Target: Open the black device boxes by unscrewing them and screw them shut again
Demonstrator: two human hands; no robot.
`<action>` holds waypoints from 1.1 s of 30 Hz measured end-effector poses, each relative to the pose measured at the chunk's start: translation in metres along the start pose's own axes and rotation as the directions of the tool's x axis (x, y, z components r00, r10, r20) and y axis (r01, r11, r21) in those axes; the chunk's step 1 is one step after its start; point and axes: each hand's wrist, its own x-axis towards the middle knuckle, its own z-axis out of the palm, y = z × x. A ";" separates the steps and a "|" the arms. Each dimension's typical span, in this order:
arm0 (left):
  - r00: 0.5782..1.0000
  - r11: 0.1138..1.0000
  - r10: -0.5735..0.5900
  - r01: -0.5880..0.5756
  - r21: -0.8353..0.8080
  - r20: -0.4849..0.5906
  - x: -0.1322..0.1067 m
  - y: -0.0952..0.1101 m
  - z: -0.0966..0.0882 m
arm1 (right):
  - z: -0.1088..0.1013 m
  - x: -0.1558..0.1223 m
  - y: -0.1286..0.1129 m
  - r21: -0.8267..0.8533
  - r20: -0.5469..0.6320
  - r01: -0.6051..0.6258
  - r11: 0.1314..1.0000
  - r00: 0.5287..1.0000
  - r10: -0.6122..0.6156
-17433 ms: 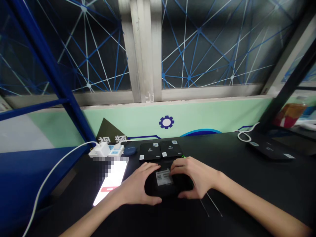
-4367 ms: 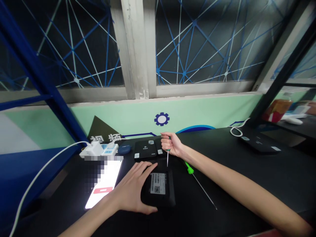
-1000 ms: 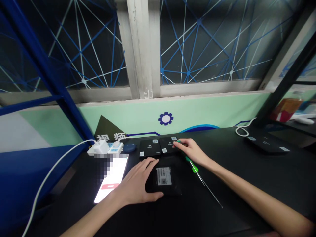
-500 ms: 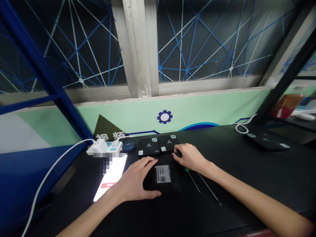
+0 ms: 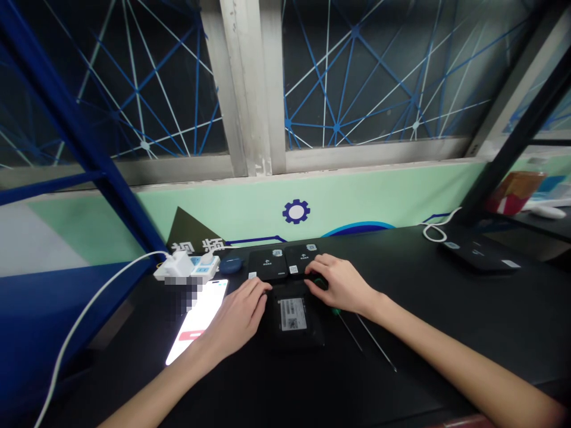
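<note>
Flat black plastic box [image 5: 295, 321] lies label-up between the hands—looks closed, any loosening unclear to me | left hand [image 5: 241, 314] curled beside it | right hand [image 5: 341, 286] arched over green-handled steel screwdrivers [image 5: 336, 311]—I can't tell either grip

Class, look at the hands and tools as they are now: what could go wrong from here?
1. The screwdrivers lie loose beside the right hand, bare shafts pointing toward the near side; the forearm might brush them and set them rolling, or catch a tip.
2. The left hand and its forearm overlap the phone in this view, so a sideways move could nudge it.
</note>
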 end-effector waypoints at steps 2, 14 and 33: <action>0.998 0.997 -0.062 0.061 0.045 0.019 0.000 -0.001 -0.001 | -0.005 -0.001 -0.003 0.100 0.008 0.103 0.990 0.994 -0.105; 0.949 0.958 -0.191 0.124 0.259 0.253 0.000 0.004 -0.004 | -0.010 -0.008 -0.022 0.255 0.212 0.247 0.935 0.929 -0.303; 0.945 0.960 -0.200 0.136 0.245 0.257 0.000 0.002 -0.004 | -0.017 -0.009 -0.023 0.304 0.160 0.169 0.938 0.961 -0.225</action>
